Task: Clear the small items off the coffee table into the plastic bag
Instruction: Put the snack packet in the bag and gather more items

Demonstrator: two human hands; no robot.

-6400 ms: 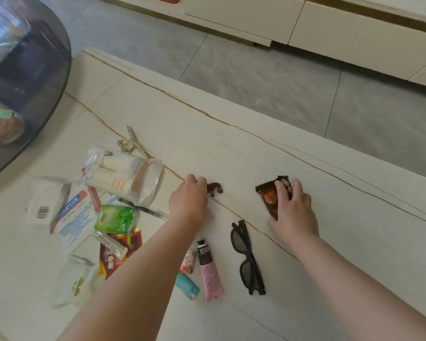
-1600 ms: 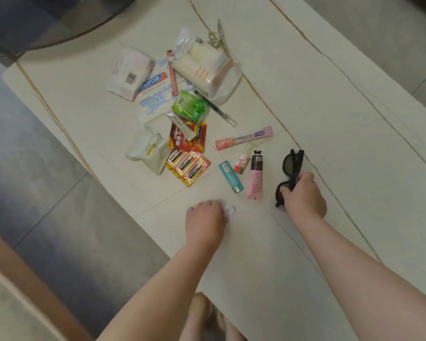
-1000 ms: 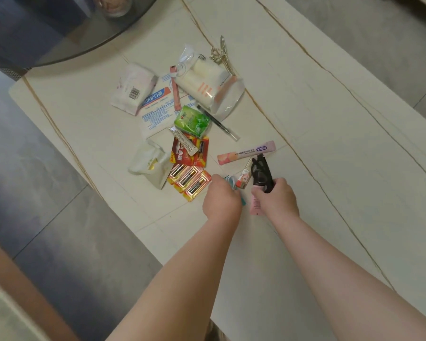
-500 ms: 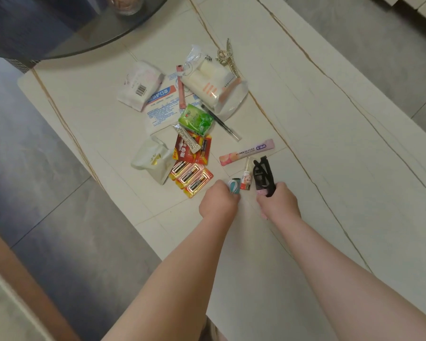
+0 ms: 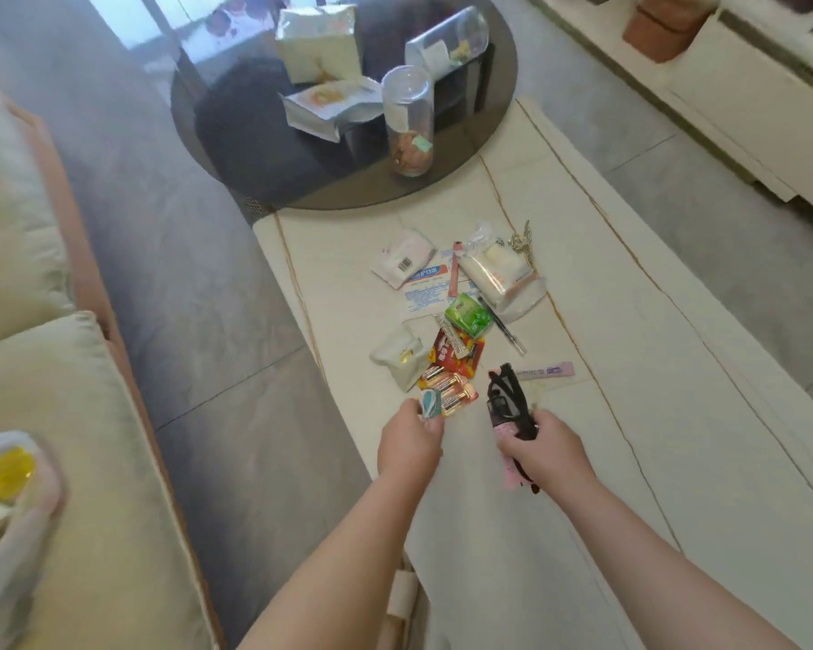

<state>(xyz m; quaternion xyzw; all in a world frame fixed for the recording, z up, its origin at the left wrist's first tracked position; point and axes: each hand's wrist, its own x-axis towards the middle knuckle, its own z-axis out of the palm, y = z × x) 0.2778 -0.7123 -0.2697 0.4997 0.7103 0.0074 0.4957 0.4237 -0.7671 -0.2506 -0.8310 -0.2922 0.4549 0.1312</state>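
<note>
Lifted clear of the worktop [image 5: 677, 415] since half a second ago: both hands, each now loaded. Left hand [image 5: 411, 443] closed on a small teal tube [image 5: 430, 404], which projects above the fingers. Right hand [image 5: 543, 455] closed on folded black sunglasses [image 5: 508, 401] together with a pink tube [image 5: 510, 471], whose lower end hangs below the palm. Also shifted: view now wider, taking in the sofa [image 5: 66, 462] on the left.

Still on the worktop, in one loose cluster ahead of the hands: battery packs [image 5: 447, 394], red packet [image 5: 456, 354], green packet [image 5: 468, 314], white tissue packs [image 5: 402, 258], clear pouch [image 5: 498, 274], pen [image 5: 503, 326], keys [image 5: 522, 241] and a pink sachet [image 5: 543, 369].

Plastic bag [image 5: 5, 485] apparently the whitish shape on the sofa cushion at far left, well apart from the worktop; blurred, identity uncertain.

Risks:
- Two items in one grip: pink tube likely to slip out during transfer, held only partly.
- Sunglasses arms liable to snag on the bag mouth.
- Bag mouth not held open; both hands occupied.

Clearance: near worktop edge just beside the left hand; open floor [image 5: 217, 321] between worktop and sofa. Right half of worktop bare. Round dark table [image 5: 278, 147] beyond the cluster.
</note>
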